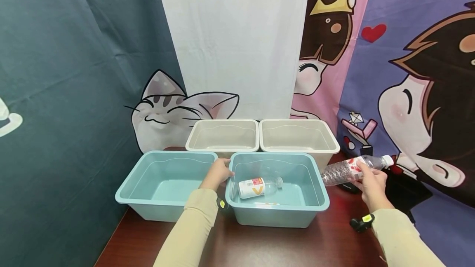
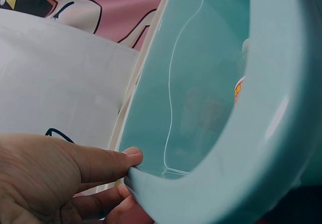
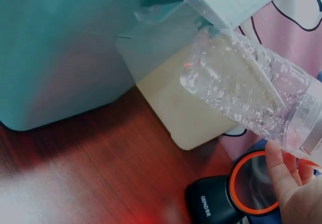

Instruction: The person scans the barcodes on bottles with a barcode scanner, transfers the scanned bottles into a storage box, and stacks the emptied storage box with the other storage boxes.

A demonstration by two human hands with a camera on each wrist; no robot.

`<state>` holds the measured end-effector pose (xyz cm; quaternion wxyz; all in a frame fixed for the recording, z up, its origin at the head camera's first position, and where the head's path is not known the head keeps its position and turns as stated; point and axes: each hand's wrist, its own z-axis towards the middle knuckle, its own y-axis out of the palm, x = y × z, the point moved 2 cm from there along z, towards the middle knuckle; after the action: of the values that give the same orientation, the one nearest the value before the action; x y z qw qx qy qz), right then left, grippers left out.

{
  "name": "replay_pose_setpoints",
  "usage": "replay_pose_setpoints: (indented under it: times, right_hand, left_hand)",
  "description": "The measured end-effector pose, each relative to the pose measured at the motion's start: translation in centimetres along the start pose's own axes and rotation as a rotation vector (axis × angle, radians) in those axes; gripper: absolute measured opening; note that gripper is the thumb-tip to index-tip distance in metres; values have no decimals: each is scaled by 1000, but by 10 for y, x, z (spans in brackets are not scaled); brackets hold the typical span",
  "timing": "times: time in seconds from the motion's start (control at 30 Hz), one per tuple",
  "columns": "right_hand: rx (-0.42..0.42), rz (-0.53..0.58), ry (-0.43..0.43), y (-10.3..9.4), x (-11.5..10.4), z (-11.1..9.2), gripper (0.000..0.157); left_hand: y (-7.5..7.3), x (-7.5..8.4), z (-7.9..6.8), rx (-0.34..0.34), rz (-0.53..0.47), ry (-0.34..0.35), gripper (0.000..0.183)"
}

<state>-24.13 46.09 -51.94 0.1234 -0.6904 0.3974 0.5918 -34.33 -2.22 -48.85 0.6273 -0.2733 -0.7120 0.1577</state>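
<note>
Within the right of two hands (image 1: 372, 186), bottle (image 1: 337, 174) (white-capped), near blue bin (image 1: 274, 218)

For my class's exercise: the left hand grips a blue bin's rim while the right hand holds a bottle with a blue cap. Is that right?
No: the cap on the held bottle is white, as the head view shows; the rest stands.

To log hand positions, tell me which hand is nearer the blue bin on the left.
Left. The left hand grips the right blue bin, just beside the left blue bin; the right hand holds a bottle farther right.
</note>
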Motion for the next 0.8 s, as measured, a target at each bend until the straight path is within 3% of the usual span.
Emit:
replay_pose_setpoints:
  times: [0.27,0.53,0.8]
  right_hand:
    - [117,151,91,3,0,-2,64]
    - [167,365,179,7,1,-4,90]
    - [194,494,232,13,3,-7,89]
  left_hand:
    - [0,0,0,-3,-6,-1,64]
    - [0,0,-1,2,1,6,62]
    - [0,-1,0,6,1,4,63]
